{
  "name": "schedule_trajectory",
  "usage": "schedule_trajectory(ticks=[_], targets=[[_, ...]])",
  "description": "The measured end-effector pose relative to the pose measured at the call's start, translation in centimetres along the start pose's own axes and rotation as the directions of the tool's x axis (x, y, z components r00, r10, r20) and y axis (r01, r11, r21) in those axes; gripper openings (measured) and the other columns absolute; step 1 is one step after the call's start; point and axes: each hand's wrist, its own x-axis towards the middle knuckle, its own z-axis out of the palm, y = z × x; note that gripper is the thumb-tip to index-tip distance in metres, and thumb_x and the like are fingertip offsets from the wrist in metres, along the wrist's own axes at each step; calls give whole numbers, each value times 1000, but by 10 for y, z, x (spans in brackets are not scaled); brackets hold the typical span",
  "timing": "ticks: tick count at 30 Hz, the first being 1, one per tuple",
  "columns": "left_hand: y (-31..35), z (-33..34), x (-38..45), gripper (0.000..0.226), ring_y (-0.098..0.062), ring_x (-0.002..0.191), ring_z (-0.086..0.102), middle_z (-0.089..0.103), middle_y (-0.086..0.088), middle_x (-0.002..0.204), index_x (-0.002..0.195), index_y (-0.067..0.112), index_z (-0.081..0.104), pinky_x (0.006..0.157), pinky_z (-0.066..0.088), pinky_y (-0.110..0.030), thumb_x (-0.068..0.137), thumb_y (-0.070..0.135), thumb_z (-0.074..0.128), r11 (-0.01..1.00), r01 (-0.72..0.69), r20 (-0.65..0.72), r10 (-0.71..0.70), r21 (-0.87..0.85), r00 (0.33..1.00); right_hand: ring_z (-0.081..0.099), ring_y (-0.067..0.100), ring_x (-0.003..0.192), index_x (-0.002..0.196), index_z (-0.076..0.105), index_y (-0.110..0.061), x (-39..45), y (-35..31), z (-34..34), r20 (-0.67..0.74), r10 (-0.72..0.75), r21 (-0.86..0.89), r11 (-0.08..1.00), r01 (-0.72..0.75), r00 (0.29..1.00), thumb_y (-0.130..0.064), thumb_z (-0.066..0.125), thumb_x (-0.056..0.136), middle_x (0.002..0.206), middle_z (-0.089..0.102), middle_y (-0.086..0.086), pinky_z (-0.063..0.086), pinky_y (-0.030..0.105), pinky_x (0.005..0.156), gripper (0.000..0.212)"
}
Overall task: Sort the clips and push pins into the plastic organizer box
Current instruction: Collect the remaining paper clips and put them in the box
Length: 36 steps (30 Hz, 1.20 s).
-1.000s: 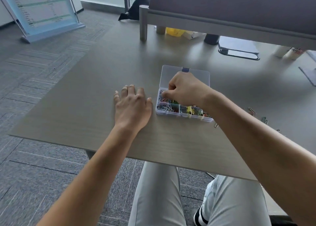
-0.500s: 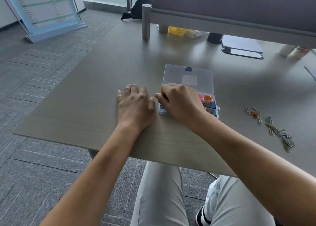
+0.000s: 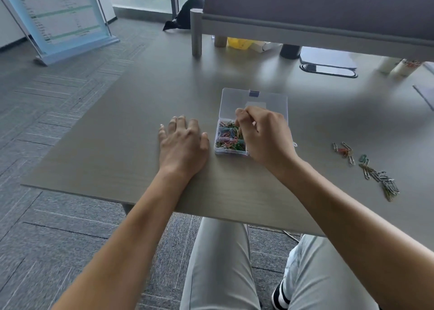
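Now | right hand curled over organizer box, fingertips pinched (contents unclear) | left hand spread flat on surface, just beside box | loose clips well right

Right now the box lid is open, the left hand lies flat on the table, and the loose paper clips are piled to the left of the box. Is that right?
Not quite. In the head view the loose paper clips lie to the right of the box, not the left. The lid is open, and the left hand does lie flat on the table.
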Motion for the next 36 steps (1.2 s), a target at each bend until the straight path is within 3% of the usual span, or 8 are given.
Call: schedule_trajectory(ticks=[3, 7, 14, 20, 23, 29, 32, 36], targets=[[2, -4, -3, 43, -31, 145, 31, 42, -14, 152, 135, 13, 52, 120, 20, -53, 99, 35, 43, 997, 5, -7, -6, -79, 1000, 64, 28, 75, 80, 65, -14, -9, 8, -11, 11, 84, 43, 995, -85, 996, -49, 39, 98, 74, 70, 2, 54, 40, 68, 47], [18, -13, -16, 39, -31, 137, 40, 48, -13, 144, 133, 11, 53, 115, 30, -51, 100, 31, 44, 989, -55, -53, 48, -137, 997, 58, 21, 73, 74, 62, -23, -32, 28, -31, -24, 114, 89, 990, -112, 993, -33, 54, 102, 72, 63, -4, 48, 36, 64, 30], [83, -15, -44, 27, -33, 119, 52, 57, -12, 127, 119, 8, 60, 102, 43, -45, 100, 24, 50, 933, -291, -181, 255, -211, 950, 58, 21, 102, 100, 70, -16, -96, 80, -74, -112, 169, -47, 983, -175, 979, -28, 61, 99, 102, 64, -2, 44, 33, 82, 16], [154, 4, -85, 34, -30, 125, 52, 57, -9, 133, 123, 8, 61, 111, 38, -43, 98, 25, 46, 849, -472, -166, 443, -240, 881, 59, 27, 114, 116, 70, -11, -147, 121, -119, -192, 257, -133, 949, -285, 947, -25, 61, 99, 120, 64, 2, 45, 32, 92, 24], [176, 17, -106, 35, -27, 133, 47, 53, -11, 140, 131, 6, 59, 114, 37, -39, 100, 20, 49, 826, -471, -81, 471, -310, 878, 50, 28, 132, 137, 60, -13, -163, 137, -136, -140, 322, -199, 917, -345, 936, -37, 52, 97, 142, 56, 6, 42, 39, 110, 47], [195, 32, -124, 53, -27, 151, 21, 25, -14, 162, 153, 15, 32, 123, 20, -40, 105, 36, 38, 903, -362, 137, 399, -232, 907, 7, 21, 159, 165, 14, -15, -163, 153, -146, 37, 494, -321, 829, -458, 868, -63, 34, 101, 172, 14, 9, 6, 35, 129, 82], [204, 34, -129, 55, -25, 151, 20, 21, -12, 164, 156, 18, 25, 125, 17, -40, 105, 36, 37, 897, -364, 149, 407, -251, 901, -2, 16, 160, 166, 3, -16, -147, 158, -143, 112, 505, -338, 829, -445, 856, -65, 28, 102, 174, 3, 5, -2, 32, 128, 84], [216, 35, -131, 52, -16, 150, 23, 28, -6, 162, 155, 18, 28, 123, 22, -35, 105, 30, 40, 840, -369, 109, 442, -397, 890, -2, 12, 159, 166, 5, -17, -118, 168, -134, 185, 438, -317, 874, -369, 879, -58, 30, 105, 174, 4, 2, -1, 32, 129, 77]])
